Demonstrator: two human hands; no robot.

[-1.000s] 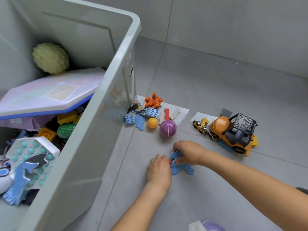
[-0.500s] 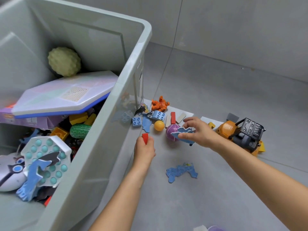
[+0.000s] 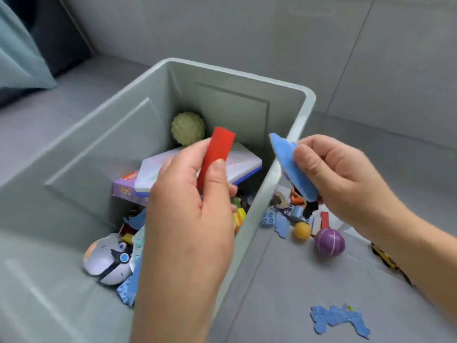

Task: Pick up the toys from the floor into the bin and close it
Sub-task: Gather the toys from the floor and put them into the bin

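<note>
Red block [image 3: 218, 154] is pinched between the thumb and fingers of the left hand [image 3: 188, 219], above the open inside of the grey-green bin [image 3: 304, 115]. Its long axis is nearly upright, the free end pointing to about 1 o'clock and the lower end hidden in the grasp. The right hand [image 3: 338, 177] grips a flat blue foam piece [image 3: 288, 164] by one edge with curled fingers; its long axis runs from 11 o'clock down to 5 o'clock, and the upper tip sits over the bin's right rim.

Inside the bin, a bumpy green ball [image 3: 188, 128] lies at the 12 o'clock end, with a white board [image 3: 237, 164] tilted below it and a white round toy [image 3: 106, 258] near 7 o'clock.

On the floor at 3 o'clock of the bin lie blue bricks [image 3: 269, 217], an orange ball [image 3: 302, 230] and a purple ball [image 3: 329, 242] close together. A blue jagged piece [image 3: 338, 320] lies flat, apart from them, towards 5 o'clock.
</note>
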